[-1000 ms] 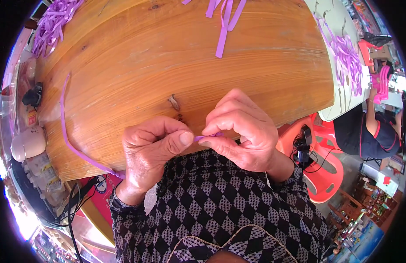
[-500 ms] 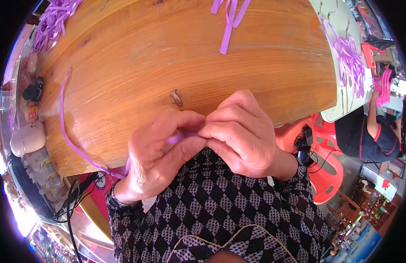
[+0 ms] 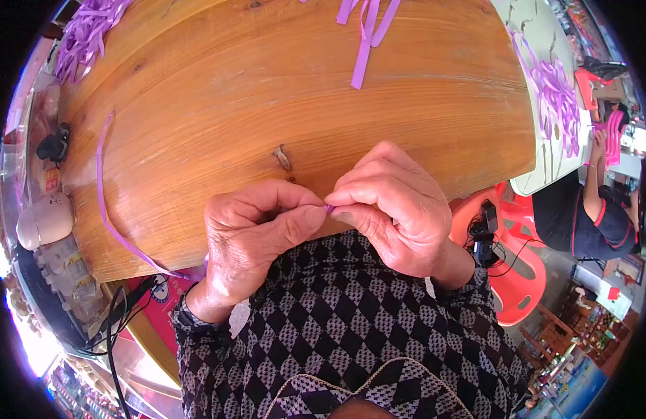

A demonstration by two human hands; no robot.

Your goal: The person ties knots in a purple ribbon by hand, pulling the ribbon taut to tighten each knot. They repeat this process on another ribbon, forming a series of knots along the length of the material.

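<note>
Both my hands meet over the near edge of the wooden table (image 3: 218,91). My left hand (image 3: 256,227) pinches a small bit of purple ribbon (image 3: 138,250) between thumb and forefinger. The ribbon's long tail runs from behind the left wrist, bends over the table edge and lies on the wood at the left. My right hand (image 3: 396,213) pinches the same bit from the other side, thumb and fingertips together. Only a tiny piece of purple shows between the fingertips; its shape there is mostly hidden.
Purple ribbon heaps lie at the far left (image 3: 89,38) and on a white table (image 3: 525,183) to the right. More strips (image 3: 365,56) hang in at the far edge. A pink rounded case (image 3: 47,220) stands left; a red plastic chair (image 3: 515,279) stands right, near a person (image 3: 588,216).
My fingertips have drawn closer together, and the purple loop that showed inside my left hand is now out of sight. My right hand's thumb has come into view.
</note>
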